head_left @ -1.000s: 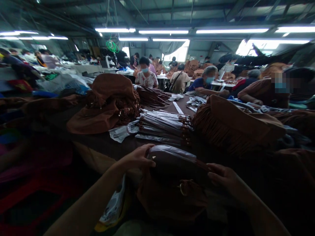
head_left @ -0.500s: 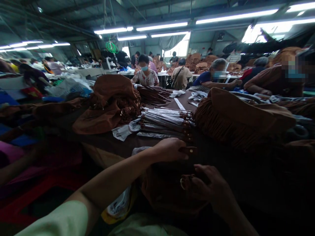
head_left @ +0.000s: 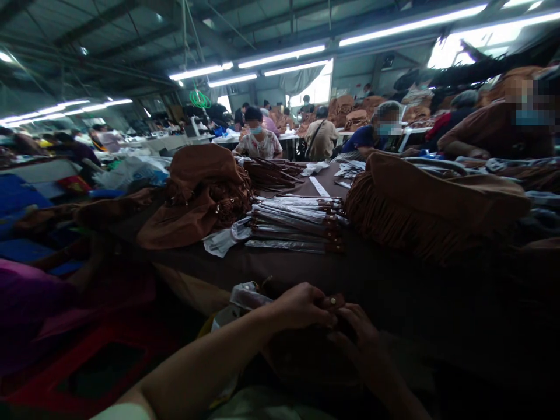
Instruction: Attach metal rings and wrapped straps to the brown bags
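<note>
My left hand (head_left: 301, 306) is closed around the end of a brown bag strap (head_left: 333, 301), which has a round metal stud. The strap's other part, in clear plastic wrap (head_left: 248, 295), trails to the left of my wrist. Meeting the strap end from the right is my right hand (head_left: 356, 332), its fingers bent at the edge of a dark brown bag (head_left: 306, 359) in front of my body. The bag's metal ring is hidden between my hands, and shadow blurs the fingertips.
Several wrapped straps (head_left: 293, 224) lie stacked on the dark table (head_left: 262, 265). Brown bags (head_left: 192, 192) are piled at left, and a fringed bag (head_left: 437, 204) lies at right. A red stool (head_left: 87, 350) stands lower left. Co-workers (head_left: 258, 140) sit beyond the table.
My left hand has come down and nearer with the strap end. My right hand has moved slightly left, and the two hands now meet. The view has shifted slightly.
</note>
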### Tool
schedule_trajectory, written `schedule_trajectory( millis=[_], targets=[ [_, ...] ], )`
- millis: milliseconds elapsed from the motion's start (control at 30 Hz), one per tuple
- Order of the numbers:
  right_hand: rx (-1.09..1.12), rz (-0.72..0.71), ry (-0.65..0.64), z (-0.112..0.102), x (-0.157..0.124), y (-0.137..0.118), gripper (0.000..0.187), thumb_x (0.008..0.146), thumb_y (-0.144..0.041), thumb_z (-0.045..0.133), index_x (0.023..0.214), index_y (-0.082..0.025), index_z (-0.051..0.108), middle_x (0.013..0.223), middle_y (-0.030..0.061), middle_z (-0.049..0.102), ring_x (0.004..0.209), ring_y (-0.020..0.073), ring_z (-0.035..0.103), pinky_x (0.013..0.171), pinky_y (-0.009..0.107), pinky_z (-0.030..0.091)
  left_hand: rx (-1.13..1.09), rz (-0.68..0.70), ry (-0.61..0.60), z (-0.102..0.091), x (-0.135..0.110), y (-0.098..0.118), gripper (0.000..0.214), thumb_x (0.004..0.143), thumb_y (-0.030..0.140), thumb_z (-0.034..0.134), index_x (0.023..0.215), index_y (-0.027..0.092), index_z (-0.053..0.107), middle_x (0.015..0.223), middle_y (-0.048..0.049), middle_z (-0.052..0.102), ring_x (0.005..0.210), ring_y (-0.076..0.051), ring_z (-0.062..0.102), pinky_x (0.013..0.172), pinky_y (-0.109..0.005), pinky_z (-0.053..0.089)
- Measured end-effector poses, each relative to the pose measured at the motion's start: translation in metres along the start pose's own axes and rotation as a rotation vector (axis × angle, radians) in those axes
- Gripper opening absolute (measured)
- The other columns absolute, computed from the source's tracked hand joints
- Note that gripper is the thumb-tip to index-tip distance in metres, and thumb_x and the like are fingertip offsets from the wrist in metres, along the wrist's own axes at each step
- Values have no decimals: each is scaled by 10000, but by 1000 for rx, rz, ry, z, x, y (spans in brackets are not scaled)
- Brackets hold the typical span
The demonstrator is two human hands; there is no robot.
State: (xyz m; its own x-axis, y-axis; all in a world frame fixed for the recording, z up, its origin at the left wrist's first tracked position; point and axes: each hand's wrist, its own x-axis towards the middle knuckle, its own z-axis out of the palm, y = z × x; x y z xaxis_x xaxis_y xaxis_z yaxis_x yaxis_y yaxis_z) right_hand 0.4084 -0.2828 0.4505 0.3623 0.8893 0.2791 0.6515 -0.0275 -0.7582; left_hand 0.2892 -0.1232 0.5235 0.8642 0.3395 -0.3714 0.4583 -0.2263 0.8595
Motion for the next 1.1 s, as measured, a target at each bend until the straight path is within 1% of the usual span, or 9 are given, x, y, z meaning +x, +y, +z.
schedule_trajectory(
  millis=[133,267,467,600,700,867,933,1000,1100],
  targets=[
    [-5,3,2,0,-6,7,446,757,-258,691,1183,-220,563,1205,115,577,1133,278,545,947,441,471,-191,-99,-106,9,6,-14,327,547,394,768,680,141,609,532,62,467,449,-64,376,432,-203,248],
    [61,70,-15,-8,-8,6,423,774,-293,672,1183,-227,589,1209,110,590,1130,274,558,938,429,478,-475,28,-151,18,10,-26,381,518,387,821,716,114,644,589,41,536,459,-44,406,437,-187,273],
    [216,207,-35,-27,-6,-4,520,717,-429,715,1183,-234,591,1241,95,610,1141,291,574,950,410,483,-880,171,-50,58,23,-44,459,517,414,862,782,84,685,658,-12,601,479,-46,459,467,-192,309],
    [234,216,-22,-32,-7,-3,546,770,-456,653,1254,-229,540,1296,101,586,1196,287,543,992,420,457,-1099,204,-28,80,36,-41,424,534,363,871,797,84,690,722,-44,624,593,-86,556,568,-199,401],
    [229,233,-10,-33,-10,1,584,810,-471,600,1326,-231,464,1359,105,537,1252,278,498,1035,444,421,-1127,152,-22,80,40,-29,415,532,317,874,813,70,693,751,-62,638,647,-106,591,618,-206,435],
    [228,233,14,-32,-16,2,568,858,-453,546,1366,-247,397,1414,103,480,1297,251,453,1059,428,403,-1053,-22,-85,67,35,-7,420,515,289,850,827,54,695,733,-67,644,581,-117,593,562,-231,471],
    [178,258,87,-27,-17,0,561,839,-465,564,1338,-249,423,1379,105,516,1251,264,502,1017,429,447,-1021,-53,-84,63,32,-1,410,513,285,838,817,52,691,718,-68,646,560,-114,591,536,-222,468],
    [92,299,185,-20,-18,-2,512,840,-488,549,1287,-249,475,1314,105,572,1180,278,560,972,446,479,-982,-56,-12,61,31,4,414,494,282,842,809,71,676,688,-50,642,516,-93,566,478,-192,427],
    [-20,295,303,-9,-19,-2,464,879,-513,466,1237,-224,522,1253,131,611,1123,295,595,945,473,493,-935,6,40,60,29,5,451,454,273,866,812,111,645,678,-16,635,471,-67,520,417,-166,360]
  ],
)
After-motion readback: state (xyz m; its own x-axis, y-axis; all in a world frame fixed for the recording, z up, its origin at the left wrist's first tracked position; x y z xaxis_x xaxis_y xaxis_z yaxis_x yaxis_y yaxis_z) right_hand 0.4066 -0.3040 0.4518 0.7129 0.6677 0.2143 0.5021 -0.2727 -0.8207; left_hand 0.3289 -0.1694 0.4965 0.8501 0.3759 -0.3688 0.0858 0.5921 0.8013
